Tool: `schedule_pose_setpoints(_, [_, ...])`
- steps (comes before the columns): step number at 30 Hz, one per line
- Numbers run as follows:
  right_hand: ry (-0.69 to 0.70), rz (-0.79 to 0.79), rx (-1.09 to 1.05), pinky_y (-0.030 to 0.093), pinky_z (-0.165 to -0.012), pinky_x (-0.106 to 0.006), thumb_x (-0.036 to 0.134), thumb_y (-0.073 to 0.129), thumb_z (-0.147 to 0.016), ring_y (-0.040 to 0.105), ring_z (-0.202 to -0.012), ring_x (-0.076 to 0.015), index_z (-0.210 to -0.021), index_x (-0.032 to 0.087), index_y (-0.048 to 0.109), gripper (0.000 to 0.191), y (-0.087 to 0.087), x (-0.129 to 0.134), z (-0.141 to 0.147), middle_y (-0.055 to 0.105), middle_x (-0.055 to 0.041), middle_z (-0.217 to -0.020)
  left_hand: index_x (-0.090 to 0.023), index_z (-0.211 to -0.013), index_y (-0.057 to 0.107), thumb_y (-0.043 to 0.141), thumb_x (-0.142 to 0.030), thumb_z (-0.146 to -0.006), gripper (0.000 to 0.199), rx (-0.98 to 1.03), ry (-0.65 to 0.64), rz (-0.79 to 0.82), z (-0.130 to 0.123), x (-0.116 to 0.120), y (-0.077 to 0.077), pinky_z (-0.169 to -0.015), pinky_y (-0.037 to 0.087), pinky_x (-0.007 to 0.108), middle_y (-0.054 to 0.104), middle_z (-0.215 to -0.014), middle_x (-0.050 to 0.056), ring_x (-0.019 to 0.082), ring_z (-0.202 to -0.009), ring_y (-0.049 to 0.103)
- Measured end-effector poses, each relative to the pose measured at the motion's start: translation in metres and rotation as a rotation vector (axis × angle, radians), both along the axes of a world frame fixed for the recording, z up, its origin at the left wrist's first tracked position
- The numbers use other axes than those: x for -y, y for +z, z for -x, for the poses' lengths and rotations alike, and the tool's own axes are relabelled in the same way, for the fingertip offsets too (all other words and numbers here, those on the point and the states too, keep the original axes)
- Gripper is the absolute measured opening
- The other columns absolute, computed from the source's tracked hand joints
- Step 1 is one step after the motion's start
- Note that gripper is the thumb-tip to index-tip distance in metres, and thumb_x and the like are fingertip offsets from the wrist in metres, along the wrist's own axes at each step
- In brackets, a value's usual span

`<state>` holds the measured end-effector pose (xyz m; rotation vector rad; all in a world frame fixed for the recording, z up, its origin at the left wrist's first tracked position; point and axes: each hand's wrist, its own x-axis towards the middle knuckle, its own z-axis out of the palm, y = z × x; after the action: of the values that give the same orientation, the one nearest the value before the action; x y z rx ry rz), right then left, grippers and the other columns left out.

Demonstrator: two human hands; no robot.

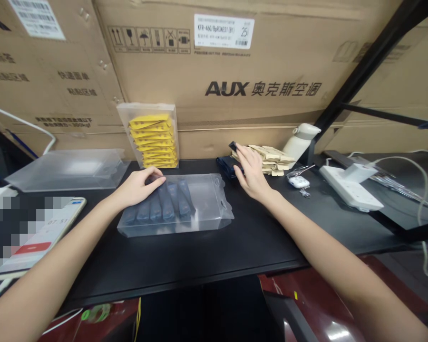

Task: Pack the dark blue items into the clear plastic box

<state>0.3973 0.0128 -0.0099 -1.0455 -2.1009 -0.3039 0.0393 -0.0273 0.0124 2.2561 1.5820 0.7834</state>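
A clear plastic box lies on the black table with several dark blue sachets in a row inside its left part. My left hand is closed over the far left side of this box, thumb along the top and fingertips partly hidden. Farther right, my right hand reaches over a small pile of dark blue sachets. One dark sachet end sticks out at its fingertips; the grip beneath is partly hidden. Beside that hand lies a pile of beige sachets.
A clear box of yellow sachets stands against the large cardboard carton. Another clear box and a phone lie left. To the right are a cream bottle, a small white case and a power strip.
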Motion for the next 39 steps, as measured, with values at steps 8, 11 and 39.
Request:
schedule_pose_setpoints(8, [-0.006,-0.014,-0.593,0.057,-0.091,-0.050,0.038,0.060,-0.087,0.057,-0.123,-0.0334,-0.123,0.021,0.064,0.040,0.007,0.007,0.001,0.061,-0.0154,-0.127,-0.020,-0.094,0.063,0.047,-0.059,-0.086,0.042,-0.009,-0.012,0.009,0.000,-0.001,0.000,-0.090,0.049,0.036,0.073,-0.101,0.007,0.027,-0.097,0.066])
schedule_pose_setpoints(11, [0.083,0.212,-0.672,0.060,-0.082,-0.046,0.035,0.069,-0.077,0.064,-0.110,-0.0316,-0.111,0.019,0.067,0.037,0.008,-0.001,-0.004,0.066,-0.0144,-0.119,-0.021,-0.094,0.063,0.047,-0.058,-0.086,0.042,-0.012,0.004,0.014,0.000,-0.001,-0.001,-0.091,0.049,0.036,0.073,-0.101,0.007,0.027,-0.098,0.066])
schedule_pose_setpoints(39, [0.126,1.065,-1.272,0.051,-0.053,-0.018,0.014,0.084,-0.061,0.061,-0.056,-0.0076,-0.076,0.018,0.061,0.027,0.004,0.011,0.022,0.066,0.0044,-0.063,-0.021,-0.094,0.063,0.045,-0.059,-0.084,0.043,-0.051,0.088,0.028,0.009,-0.005,0.000,-0.089,0.048,0.036,0.073,-0.101,0.006,0.026,-0.096,0.066])
